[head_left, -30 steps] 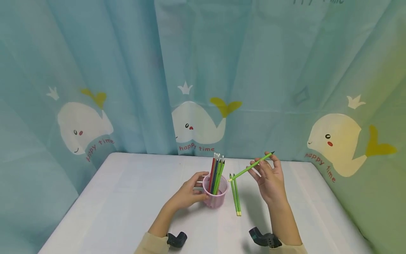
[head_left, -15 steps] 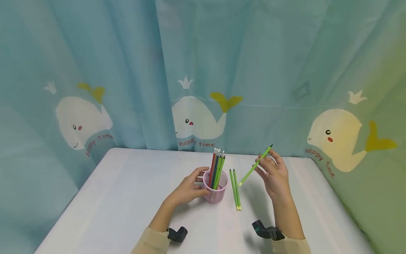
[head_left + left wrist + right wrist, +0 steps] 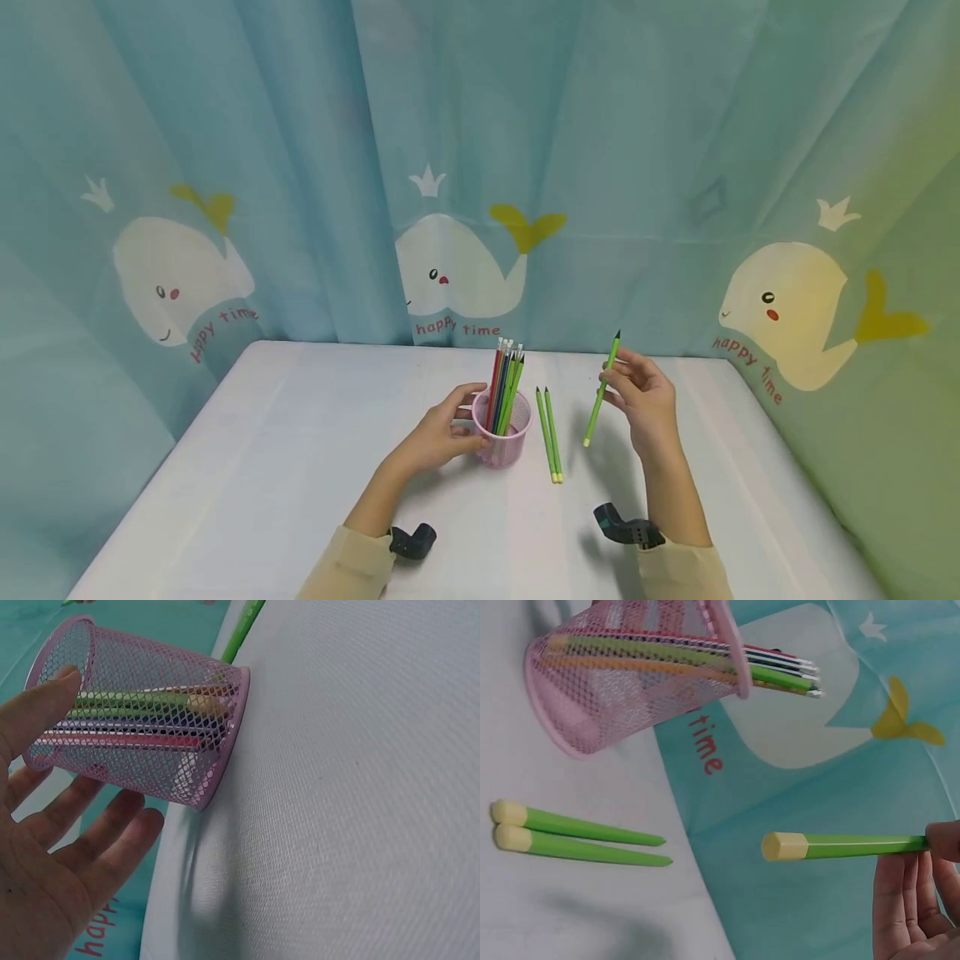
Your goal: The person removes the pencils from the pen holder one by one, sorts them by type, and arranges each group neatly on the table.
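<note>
A pink mesh pencil cup (image 3: 501, 454) stands on the table, holding several pencils (image 3: 506, 392) in red, dark blue and green. My left hand (image 3: 435, 437) grips the cup from its left side, thumb at the front near the rim, as the left wrist view (image 3: 45, 847) also shows. Between the thumb and fingers of my right hand (image 3: 647, 400), a green pencil (image 3: 597, 412) is pinched above the table, black point up and pale yellow end down. Two more green pencils (image 3: 592, 838) lie side by side between the cup and my right hand, points away from me.
The white table (image 3: 300, 467) spreads out around the cup, its far edge against a teal curtain (image 3: 637, 167) printed with whales. Each wrist wears a black strap-on device (image 3: 626, 527) over a beige sleeve (image 3: 682, 571).
My right hand has drawn the green pencil away from the cup and turned it from a slant to nearly upright. The left hand keeps its grip on the cup.
</note>
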`<state>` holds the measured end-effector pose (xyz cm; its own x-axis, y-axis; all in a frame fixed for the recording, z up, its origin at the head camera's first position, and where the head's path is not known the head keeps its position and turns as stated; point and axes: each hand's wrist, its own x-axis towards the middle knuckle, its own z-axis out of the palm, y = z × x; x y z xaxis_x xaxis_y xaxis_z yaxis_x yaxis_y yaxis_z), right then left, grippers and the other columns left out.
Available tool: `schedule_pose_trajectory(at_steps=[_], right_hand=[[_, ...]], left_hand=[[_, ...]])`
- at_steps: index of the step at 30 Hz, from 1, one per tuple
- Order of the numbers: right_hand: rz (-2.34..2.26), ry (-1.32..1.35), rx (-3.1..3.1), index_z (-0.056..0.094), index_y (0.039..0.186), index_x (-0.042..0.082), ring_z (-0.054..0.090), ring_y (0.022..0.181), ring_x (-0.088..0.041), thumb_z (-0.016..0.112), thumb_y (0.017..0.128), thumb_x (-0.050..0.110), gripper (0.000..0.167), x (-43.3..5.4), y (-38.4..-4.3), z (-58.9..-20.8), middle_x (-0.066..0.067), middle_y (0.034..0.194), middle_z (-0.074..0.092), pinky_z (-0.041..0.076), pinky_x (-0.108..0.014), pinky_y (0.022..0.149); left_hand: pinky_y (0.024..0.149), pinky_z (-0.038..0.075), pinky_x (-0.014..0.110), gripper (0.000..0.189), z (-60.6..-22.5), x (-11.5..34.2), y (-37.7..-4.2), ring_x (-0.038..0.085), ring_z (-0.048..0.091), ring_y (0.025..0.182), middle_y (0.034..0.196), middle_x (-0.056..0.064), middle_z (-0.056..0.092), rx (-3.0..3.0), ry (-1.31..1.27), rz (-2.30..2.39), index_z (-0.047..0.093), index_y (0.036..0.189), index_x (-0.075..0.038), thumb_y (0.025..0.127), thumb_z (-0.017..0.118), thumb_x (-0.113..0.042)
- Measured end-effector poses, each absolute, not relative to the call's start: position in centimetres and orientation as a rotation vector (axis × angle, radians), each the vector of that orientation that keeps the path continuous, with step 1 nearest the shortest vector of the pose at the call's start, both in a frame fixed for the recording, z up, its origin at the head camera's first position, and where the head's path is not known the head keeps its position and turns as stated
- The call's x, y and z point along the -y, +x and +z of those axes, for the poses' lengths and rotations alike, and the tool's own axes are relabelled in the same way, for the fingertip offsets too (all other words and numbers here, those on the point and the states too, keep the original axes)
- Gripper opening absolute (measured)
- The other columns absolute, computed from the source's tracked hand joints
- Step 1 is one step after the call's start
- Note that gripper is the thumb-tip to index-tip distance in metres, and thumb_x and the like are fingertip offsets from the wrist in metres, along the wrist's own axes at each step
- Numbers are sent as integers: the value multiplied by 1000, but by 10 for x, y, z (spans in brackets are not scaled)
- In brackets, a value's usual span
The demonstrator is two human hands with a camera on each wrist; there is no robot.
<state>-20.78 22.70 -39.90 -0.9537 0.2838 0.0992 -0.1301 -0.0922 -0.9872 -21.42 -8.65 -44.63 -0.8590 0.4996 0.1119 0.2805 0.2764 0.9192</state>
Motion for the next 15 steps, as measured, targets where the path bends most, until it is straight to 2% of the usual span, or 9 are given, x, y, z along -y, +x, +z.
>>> schedule_pose_trajectory(at_steps=[15], right_hand=[[2048, -220, 2102, 55, 134, 2, 67, 91, -8, 65, 95, 6, 40, -225, -213, -409, 4, 100, 64, 60, -24, 76]], left_hand=[[100, 52, 47, 79, -448, 86, -216, 32, 57, 124, 141, 14, 53, -2331, 743, 1643, 35, 151, -16, 85, 79, -12]])
